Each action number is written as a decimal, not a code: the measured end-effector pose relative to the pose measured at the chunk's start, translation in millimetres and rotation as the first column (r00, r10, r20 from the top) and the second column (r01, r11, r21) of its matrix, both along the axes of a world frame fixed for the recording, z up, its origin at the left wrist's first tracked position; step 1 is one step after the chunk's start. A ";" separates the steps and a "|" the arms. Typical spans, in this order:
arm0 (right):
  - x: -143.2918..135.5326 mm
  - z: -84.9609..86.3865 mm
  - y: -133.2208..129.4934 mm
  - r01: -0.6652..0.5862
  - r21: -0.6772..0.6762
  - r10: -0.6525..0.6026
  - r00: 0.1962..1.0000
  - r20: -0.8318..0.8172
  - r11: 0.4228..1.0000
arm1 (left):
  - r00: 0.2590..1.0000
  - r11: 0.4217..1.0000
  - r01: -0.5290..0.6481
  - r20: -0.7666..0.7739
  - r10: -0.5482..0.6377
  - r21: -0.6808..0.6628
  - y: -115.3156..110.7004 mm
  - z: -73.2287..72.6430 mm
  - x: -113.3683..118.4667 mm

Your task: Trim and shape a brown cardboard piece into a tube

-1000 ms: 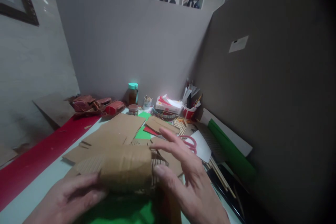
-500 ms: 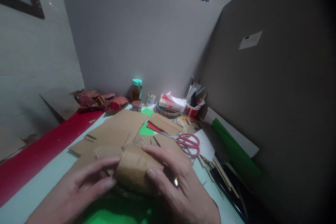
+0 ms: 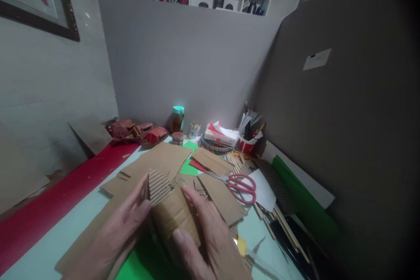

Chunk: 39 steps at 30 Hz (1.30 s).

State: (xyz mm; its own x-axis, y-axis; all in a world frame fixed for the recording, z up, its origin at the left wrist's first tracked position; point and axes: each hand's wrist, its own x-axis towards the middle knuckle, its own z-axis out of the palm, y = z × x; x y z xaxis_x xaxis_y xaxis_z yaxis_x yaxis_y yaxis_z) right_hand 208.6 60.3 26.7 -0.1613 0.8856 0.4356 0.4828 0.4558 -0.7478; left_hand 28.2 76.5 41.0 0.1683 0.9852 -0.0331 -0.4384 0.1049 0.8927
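Between my hands is a curved brown cardboard piece [image 3: 173,216] with a smooth bent face. A ribbed, rounded corrugated cardboard piece [image 3: 159,189] stands at its far left end; whether the two are joined I cannot tell. My left hand [image 3: 126,223] pinches the corrugated piece at its left edge, thumb against the near side. Fingers of my right hand [image 3: 206,232] wrap over the curved piece, its thumb pressing the near face. Under both hands lies a bright green sheet [image 3: 138,262]. A yellow-and-clear tool [image 3: 242,246] pokes out beside my right hand, partly hidden.
Red-handled scissors [image 3: 241,188] lie on cardboard sheets [image 3: 164,157] ahead of my hands. To the right are wooden sticks [image 3: 288,232] and a green roll [image 3: 305,197]. At the back stand a jar [image 3: 177,120], a tissue box [image 3: 222,134] and a red pen cup [image 3: 247,144].
My hands have turned and tipped the cardboard, so more of the ribbed face shows. The view has shifted up and left, and the yellow-and-clear tool has come into sight.
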 end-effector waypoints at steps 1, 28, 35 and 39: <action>-1.0 -0.2 0.2 0.013 0.012 -0.013 1.000 -0.006 1.000 | 0.996 0.998 0.053 0.072 -0.051 -0.032 -1.2 -0.2 1.8; 7.1 -4.8 -2.5 -0.045 -0.158 0.080 0.971 0.224 0.986 | 0.871 0.941 0.273 0.467 -0.153 -0.200 -11.3 -19.6 7.7; -5.8 -14.7 -3.3 -0.134 0.004 0.130 0.968 0.215 0.991 | 0.909 0.946 0.193 0.411 -0.072 -0.261 -16.2 -7.2 12.2; 1.5 -6.6 -5.1 -0.097 -0.074 0.101 0.993 0.065 0.993 | 0.892 0.912 0.202 0.451 -0.022 -0.357 -13.3 -2.3 8.5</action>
State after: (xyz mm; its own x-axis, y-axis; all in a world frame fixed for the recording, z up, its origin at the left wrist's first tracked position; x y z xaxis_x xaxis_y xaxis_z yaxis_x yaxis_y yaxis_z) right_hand 210.1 55.2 20.1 -0.2772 0.8917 0.3577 0.4893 0.4514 -0.7462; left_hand 36.8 63.2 38.7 0.3629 0.8814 -0.3025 -0.7303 0.4706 0.4951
